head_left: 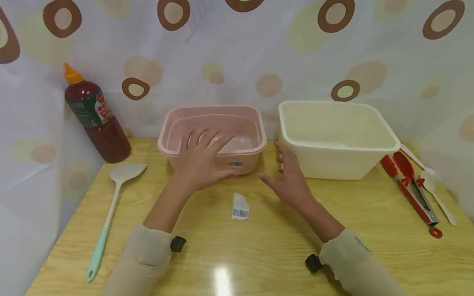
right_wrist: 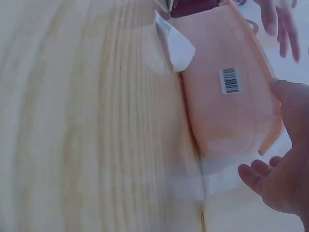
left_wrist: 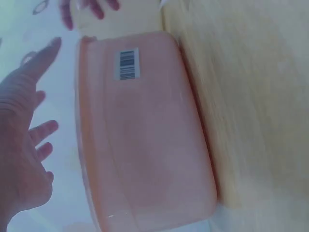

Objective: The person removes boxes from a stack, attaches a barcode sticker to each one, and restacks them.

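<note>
A pink plastic tub (head_left: 252, 160), with a barcode sticker on its front wall, stands at the back middle of the table; its rim looks doubled. My left hand (head_left: 199, 163) hovers at the tub's front, fingers spread and overlapping its opening in the head view. The left wrist view shows that hand (left_wrist: 21, 140) apart from the rim, holding nothing. Between the pink tub and a cream tub (head_left: 327, 161) is my right hand (head_left: 291, 181), fingers loosely bent and empty. In the right wrist view its thumb (right_wrist: 285, 89) overlaps the pink tub's rim.
A torn paper label (head_left: 239, 207) with a barcode lies in front of the pink tub. To the left are a sauce bottle (head_left: 106, 136) and a spatula (head_left: 112, 203) with a mint handle. Red tongs (head_left: 415, 200) and white forks lie at the right. Patterned sheeting (head_left: 227, 40) stands behind.
</note>
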A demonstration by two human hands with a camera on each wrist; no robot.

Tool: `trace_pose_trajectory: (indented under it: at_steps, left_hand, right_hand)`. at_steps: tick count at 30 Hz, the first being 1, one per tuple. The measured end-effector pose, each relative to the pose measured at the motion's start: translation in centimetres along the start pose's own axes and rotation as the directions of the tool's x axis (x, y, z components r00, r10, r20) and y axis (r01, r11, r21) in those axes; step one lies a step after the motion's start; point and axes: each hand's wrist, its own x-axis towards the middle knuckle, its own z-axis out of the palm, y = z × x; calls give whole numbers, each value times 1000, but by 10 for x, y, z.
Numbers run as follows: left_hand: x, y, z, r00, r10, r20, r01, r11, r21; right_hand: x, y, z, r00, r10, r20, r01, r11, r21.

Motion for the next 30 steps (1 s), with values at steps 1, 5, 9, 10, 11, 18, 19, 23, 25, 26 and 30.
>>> trace_pose_trajectory:
  at_steps: [1,5,9,10,11,18,19,23,25,26,30]
  left_hand:
    - [-5,2,-1,999,9,-36,-10,1000,-17]
    - [-25,11,-2,988,10,-155,-29,992,-120]
    - [-38,23,2,989,-78,-126,45,968,-248]
    - [-40,26,5,991,-121,-60,99,954,-281]
    - [-41,28,7,987,-162,24,161,941,-297]
    - [-37,37,33,809,-264,526,433,872,-228]
    - [-34,39,34,802,-254,542,433,871,-232]
    - [-23,47,40,813,-211,542,405,874,-269]
    - [-19,51,42,822,-191,536,401,863,-307]
    - [-17,53,43,830,-177,529,398,852,-340]
    - [-8,60,46,865,-146,480,418,738,-529]
  right_hand:
    - [-2,0,-3,999,37,5,-37,999,37]
    - [-10,-2,-13,994,96,47,-100,990,98]
    - [-15,-1,-16,992,94,87,-98,994,46]
    - [-16,-1,-16,992,94,90,-97,995,30]
    - [-17,-1,-16,991,97,91,-99,995,21]
    - [-25,5,-14,985,120,125,-116,993,-33]
    - [-25,5,-14,984,121,129,-118,993,-31]
    - [-27,6,-14,982,128,137,-127,992,-15]
    - [-27,7,-14,981,131,140,-131,991,-10]
    - [-28,7,-14,981,131,143,-131,991,-9]
    - [-27,8,-15,977,133,166,-137,991,9]
